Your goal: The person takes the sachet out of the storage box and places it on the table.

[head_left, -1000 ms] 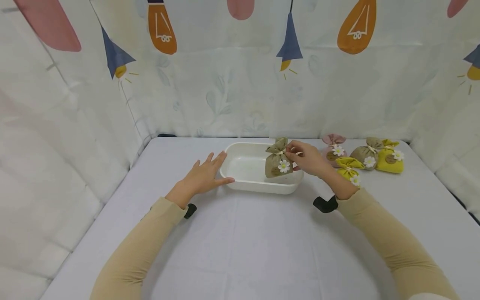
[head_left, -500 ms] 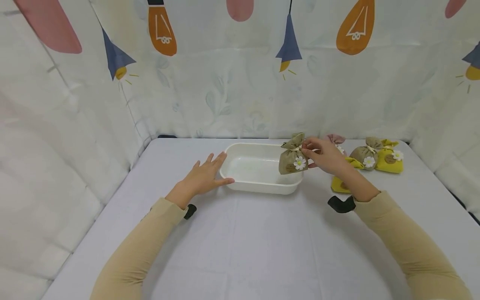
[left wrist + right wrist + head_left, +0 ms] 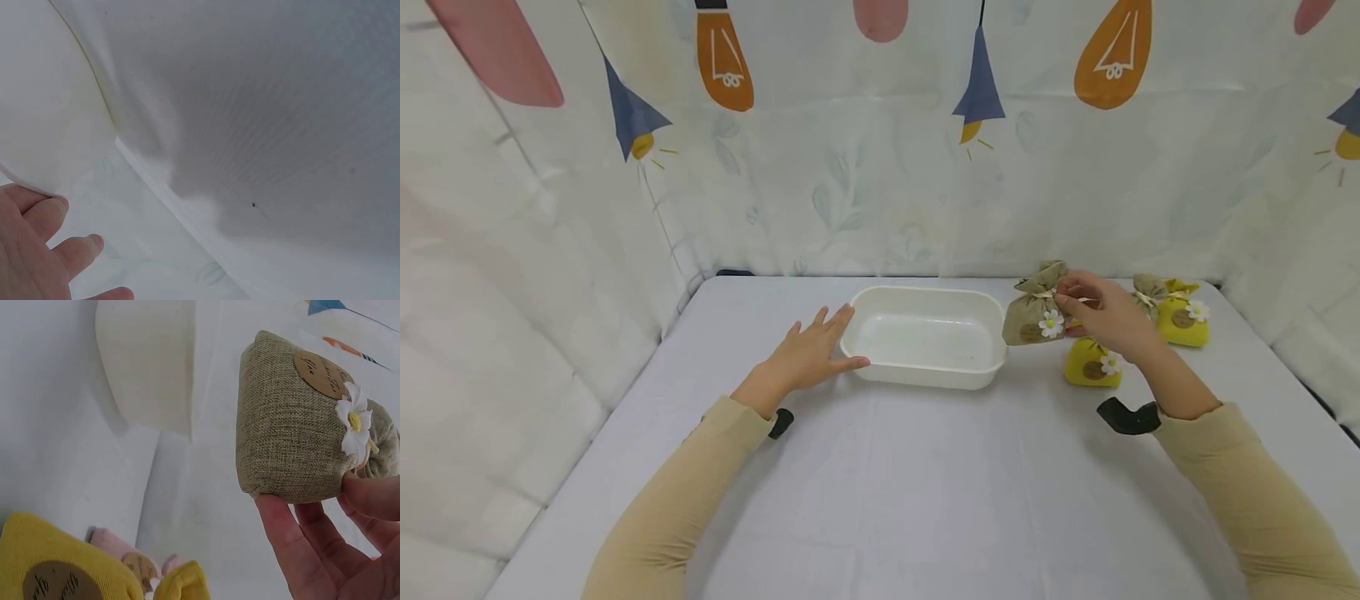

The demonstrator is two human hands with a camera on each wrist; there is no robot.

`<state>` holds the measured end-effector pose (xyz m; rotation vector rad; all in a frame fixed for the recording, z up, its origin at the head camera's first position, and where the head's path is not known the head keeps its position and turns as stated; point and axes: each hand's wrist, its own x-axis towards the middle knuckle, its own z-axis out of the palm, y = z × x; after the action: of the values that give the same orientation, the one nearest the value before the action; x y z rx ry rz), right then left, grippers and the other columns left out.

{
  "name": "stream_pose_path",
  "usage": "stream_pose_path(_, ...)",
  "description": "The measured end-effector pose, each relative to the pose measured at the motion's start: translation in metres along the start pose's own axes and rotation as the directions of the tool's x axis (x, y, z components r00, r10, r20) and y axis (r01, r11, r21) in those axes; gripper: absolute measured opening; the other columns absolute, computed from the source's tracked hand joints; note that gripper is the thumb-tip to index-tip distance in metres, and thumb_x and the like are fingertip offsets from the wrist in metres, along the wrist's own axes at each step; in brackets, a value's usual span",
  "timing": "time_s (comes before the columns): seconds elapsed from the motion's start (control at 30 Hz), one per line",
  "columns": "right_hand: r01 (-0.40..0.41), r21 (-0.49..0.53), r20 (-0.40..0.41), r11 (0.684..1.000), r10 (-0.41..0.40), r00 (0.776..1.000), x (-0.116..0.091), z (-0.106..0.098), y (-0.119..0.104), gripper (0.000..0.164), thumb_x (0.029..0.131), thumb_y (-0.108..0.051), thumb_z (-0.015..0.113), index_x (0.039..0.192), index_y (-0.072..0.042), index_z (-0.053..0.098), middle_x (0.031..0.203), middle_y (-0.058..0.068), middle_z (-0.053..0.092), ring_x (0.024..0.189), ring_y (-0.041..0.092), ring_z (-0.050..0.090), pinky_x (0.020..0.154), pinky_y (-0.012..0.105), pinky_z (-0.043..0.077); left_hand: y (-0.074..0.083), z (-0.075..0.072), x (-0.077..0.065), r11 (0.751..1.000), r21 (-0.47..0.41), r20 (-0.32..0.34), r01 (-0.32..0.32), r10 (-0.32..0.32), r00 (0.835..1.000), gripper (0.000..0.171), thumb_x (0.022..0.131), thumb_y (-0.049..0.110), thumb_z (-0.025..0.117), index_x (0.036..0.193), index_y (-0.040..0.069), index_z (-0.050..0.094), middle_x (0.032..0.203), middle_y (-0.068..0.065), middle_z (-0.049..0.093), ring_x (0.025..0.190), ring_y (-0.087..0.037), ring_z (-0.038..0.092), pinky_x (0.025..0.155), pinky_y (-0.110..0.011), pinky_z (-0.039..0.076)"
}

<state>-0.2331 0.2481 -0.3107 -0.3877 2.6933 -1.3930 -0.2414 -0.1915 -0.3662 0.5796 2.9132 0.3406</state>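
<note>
A khaki drawstring sachet (image 3: 1028,320) with a white daisy and a round brown label hangs just right of the tray, pinched at its tied neck by my right hand (image 3: 1111,315). In the right wrist view the sachet (image 3: 287,425) is up in the air, thumb and fingertips against it. My left hand (image 3: 805,350) spreads its fingers at the left end of a white rectangular tray (image 3: 925,376). Its fingertips touch the rim in the left wrist view, where the tray (image 3: 50,94) shows partly. Nothing lies in the tray.
A yellow sachet (image 3: 1086,367) sits below the right hand. Behind that hand stand another khaki sachet (image 3: 1148,288) and a second yellow one (image 3: 1182,325). A pink sachet (image 3: 112,542) shows only in the right wrist view. A patterned curtain (image 3: 895,183) backs the white table (image 3: 925,483).
The right hand has carried the khaki sachet rightward, from over the tray to beyond its right end. The pink sachet is now hidden in the head view. The left hand has stayed put.
</note>
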Motion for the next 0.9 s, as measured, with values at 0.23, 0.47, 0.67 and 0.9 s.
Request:
stream_pose_path(0.23,0.021,-0.035,-0.072,0.999,-0.024,0.997,-0.013,-0.021,0.011,0.029,0.111,-0.016,0.046,0.129,0.006,0.048,0.136,0.03,0.049,0.091,-0.007,0.056,0.074,0.026,0.061,0.0,0.0,0.001,1.0,0.014,0.0,-0.003,0.003,1.0,0.102,0.096,0.071,0.051,0.166,0.012,0.007,0.172,-0.005,0.009,0.156,-0.035,0.005,0.119,-0.068,0.01)
stream_pose_path(0.47,-0.023,-0.073,-0.107,0.997,0.015,0.994,-0.024,-0.036,0.018,0.032,0.111,-0.019,0.044,0.13,0.006,0.046,0.138,0.032,0.046,0.091,-0.014,0.051,0.072,0.019,0.058,0.0,-0.001,0.001,1.0,0.026,0.009,-0.004,0.003,1.0,0.102,0.097,0.071,0.05,0.167,0.012,0.006,0.172,-0.005,0.008,0.156,-0.034,0.004,0.119,-0.068,0.009)
stream_pose_path(0.67,-0.019,-0.073,-0.132,0.997,0.009,0.991,-0.029,-0.047,0.029,0.032,0.111,-0.021,0.044,0.129,0.005,0.046,0.137,0.03,0.046,0.093,-0.013,0.049,0.071,0.021,0.059,0.001,-0.001,0.001,1.0,0.024,0.007,0.001,-0.001,1.0,0.102,0.096,0.071,0.051,0.167,0.013,0.006,0.172,-0.004,0.008,0.157,-0.034,0.004,0.119,-0.067,0.008)
stream_pose_path(0.9,0.011,-0.062,-0.172,0.998,-0.021,0.985,-0.036,-0.059,0.04,0.025,0.11,-0.014,0.046,0.123,0.007,0.047,0.128,0.023,0.049,0.091,-0.014,0.051,0.068,0.021,0.059,0.001,-0.001,0.0,1.0,0.027,0.008,0.001,-0.001,1.0,0.102,0.096,0.072,0.051,0.166,0.012,0.006,0.172,-0.005,0.008,0.157,-0.034,0.004,0.119,-0.068,0.009)
